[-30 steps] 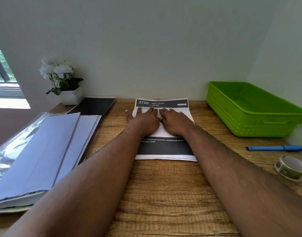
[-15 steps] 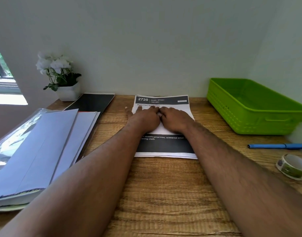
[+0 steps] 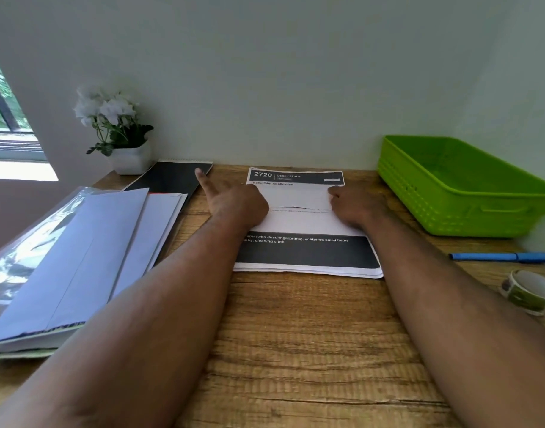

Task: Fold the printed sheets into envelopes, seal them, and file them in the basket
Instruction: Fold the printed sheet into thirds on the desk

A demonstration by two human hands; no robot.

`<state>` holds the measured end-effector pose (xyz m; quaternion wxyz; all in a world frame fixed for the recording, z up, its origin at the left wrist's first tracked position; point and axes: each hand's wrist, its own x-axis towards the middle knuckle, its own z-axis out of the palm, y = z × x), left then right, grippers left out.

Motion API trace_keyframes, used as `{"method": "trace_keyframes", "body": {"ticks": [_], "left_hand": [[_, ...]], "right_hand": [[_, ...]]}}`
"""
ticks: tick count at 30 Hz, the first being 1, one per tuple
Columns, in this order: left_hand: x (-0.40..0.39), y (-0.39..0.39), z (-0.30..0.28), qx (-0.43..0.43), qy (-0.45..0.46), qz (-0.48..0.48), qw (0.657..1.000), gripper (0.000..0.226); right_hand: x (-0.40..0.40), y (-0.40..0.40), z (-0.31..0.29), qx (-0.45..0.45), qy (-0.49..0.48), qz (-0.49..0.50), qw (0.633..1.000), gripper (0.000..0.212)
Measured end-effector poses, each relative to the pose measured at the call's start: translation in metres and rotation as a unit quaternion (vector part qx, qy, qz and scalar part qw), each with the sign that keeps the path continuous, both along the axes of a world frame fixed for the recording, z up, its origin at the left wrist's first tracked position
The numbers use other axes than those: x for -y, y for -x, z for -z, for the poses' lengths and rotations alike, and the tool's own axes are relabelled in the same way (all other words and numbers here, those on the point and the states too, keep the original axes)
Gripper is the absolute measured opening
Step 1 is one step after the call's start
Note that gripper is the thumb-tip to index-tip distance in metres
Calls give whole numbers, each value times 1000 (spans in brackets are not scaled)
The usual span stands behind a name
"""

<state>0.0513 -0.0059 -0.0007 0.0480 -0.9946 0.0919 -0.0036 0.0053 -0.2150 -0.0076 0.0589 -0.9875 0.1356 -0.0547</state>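
Note:
A stack of printed sheets [image 3: 308, 251] lies at the middle back of the wooden desk [image 3: 295, 335]. The top sheet is folded, and its white back [image 3: 295, 196] shows between my hands. My left hand [image 3: 234, 205] presses the left end of the fold with its thumb stuck out to the left. At the right end, my right hand [image 3: 354, 205] presses the fold; its fingertips are partly hidden. A pile of white envelopes [image 3: 89, 257] lies at the left. The green basket [image 3: 468, 217] stands at the back right and looks empty.
A blue pen [image 3: 499, 257] and a roll of tape [image 3: 530, 291] lie at the right, in front of the basket. A potted white flower [image 3: 122, 140] and a black notebook [image 3: 169, 180] sit at the back left, against the wall.
Both hands were side by side at the middle of the fold. They have slid apart, the left one leftward and the right one rightward, baring the folded white back.

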Motion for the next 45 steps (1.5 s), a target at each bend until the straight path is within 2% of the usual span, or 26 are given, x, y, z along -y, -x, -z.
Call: {"method": "trace_keyframes", "body": {"ticks": [2, 5, 8, 11, 16, 21, 24, 28, 30, 32, 35, 37, 39, 42, 45], "left_hand": [[0, 4, -2, 37, 10, 17, 999, 47], [7, 0, 0, 83, 112, 115, 983, 65], [14, -2, -2, 30, 185, 154, 970, 70], [17, -4, -2, 31, 225, 163, 960, 63], [19, -6, 2, 36, 223, 173, 959, 56], [21, -7, 5, -5, 176, 184, 967, 53], [19, -9, 3, 15, 170, 191, 967, 60], [12, -5, -1, 87, 252, 224, 937, 80], [12, 1, -4, 156, 279, 242, 916, 78], [14, 4, -4, 246, 288, 244, 893, 64], [18, 4, 1, 382, 291, 230, 847, 40], [18, 3, 3, 409, 287, 218, 839, 27], [18, 5, 2, 355, 263, 191, 877, 22], [17, 0, 6, 220, 236, 176, 930, 19], [17, -4, 10, 91, 281, 182, 938, 10]], "right_hand": [[-3, 3, 1, -6, 73, -3, 997, 40], [1, 2, 2, -1, 40, -23, 999, 41], [-2, -1, 3, 7, 23, -87, 996, 48], [-11, -2, -1, 41, 8, -130, 991, 45], [-12, 0, 0, 44, -35, -128, 990, 35], [-11, 4, -1, 36, -83, -107, 990, 31], [-12, 4, 0, 45, -84, -82, 992, 45], [-12, 4, -4, 63, -72, -78, 992, 69], [-10, 3, -7, 112, -58, -95, 987, 72], [-9, 3, -10, 191, -32, -101, 976, 62], [-14, 3, -12, 299, 15, -96, 949, 26], [-16, 2, -9, 341, 35, -104, 934, 15], [-15, 1, -8, 320, 44, -118, 939, 17], [-14, -1, -7, 189, 49, -141, 970, 30], [-14, 0, -3, 85, 16, -138, 987, 39]]}}
